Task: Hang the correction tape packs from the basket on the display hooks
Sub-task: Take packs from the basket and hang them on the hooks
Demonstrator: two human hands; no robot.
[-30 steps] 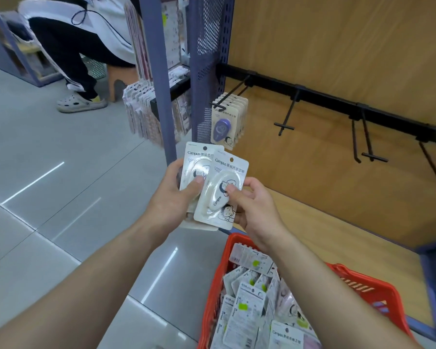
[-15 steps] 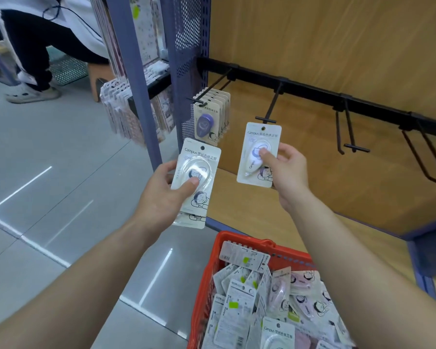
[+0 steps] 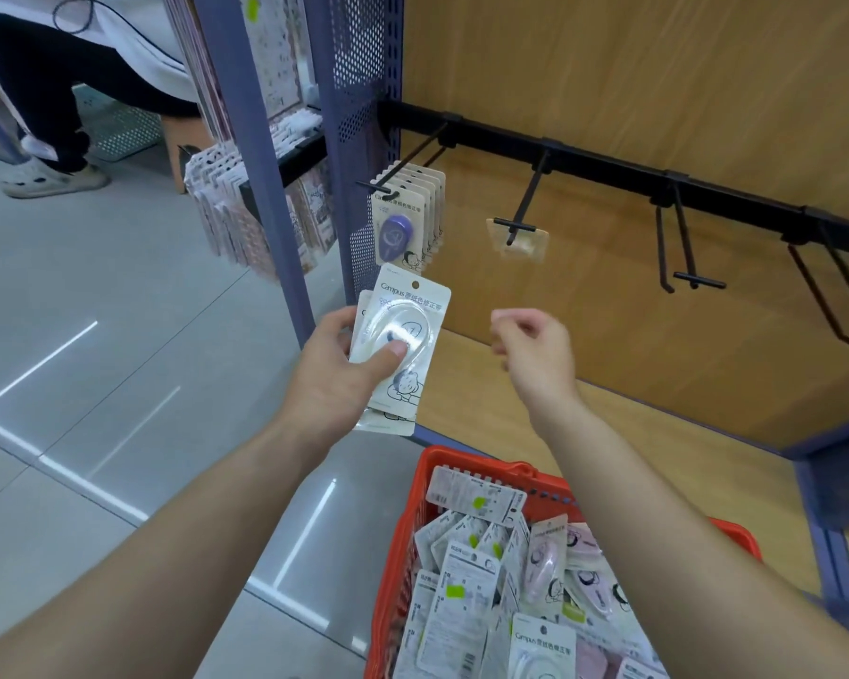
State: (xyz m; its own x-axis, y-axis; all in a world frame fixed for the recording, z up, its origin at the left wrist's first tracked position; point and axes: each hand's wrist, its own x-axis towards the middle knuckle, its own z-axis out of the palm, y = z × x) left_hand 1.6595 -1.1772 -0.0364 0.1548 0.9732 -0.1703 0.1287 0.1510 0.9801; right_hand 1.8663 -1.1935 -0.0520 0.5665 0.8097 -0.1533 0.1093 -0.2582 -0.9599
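Correction tape packs (image 3: pixel 398 345) are in three spots: a small fanned stack in the left hand (image 3: pixel 332 384), a big jumbled heap in the red basket (image 3: pixel 481 464) on the floor by the shelf's (image 3: pixel 609 433) front edge, and a purple bunch (image 3: pixel 403 223) hung on the first hook (image 3: pixel 415 149) next to the blue post (image 3: pixel 359 115). One more pack (image 3: pixel 523 245) sits right at the tip of the second hook (image 3: pixel 528 188). It's a blur, so I can't tell if it's properly on.

That's my main worry tbh. If that pack is only on the tip and swinging, it could slide off and drop onto the shelf. The hooks have a little crossbar at the end, so the hole has to clear that too, which makes it easy to snag.

Left hand is clamped on its stack, thumb pressing the top pack's bubble. The lower packs poke out crooked, so one could slip if the thumb eases. Right hand (image 3: pixel 535 355) hangs between stack and hook, fingers loosely curled with nothing in them.

Other stuff: two bare hooks (image 3: pixel 684 247) further along the black rail (image 3: pixel 609 164), a rack of other goods (image 3: pixel 236 218) left of the post, somebody sitting (image 3: pixel 69 76) at the far left. Nothing blocks the way to the hooks. The basket heap is mostly face down though, so sorting colours looks slow.
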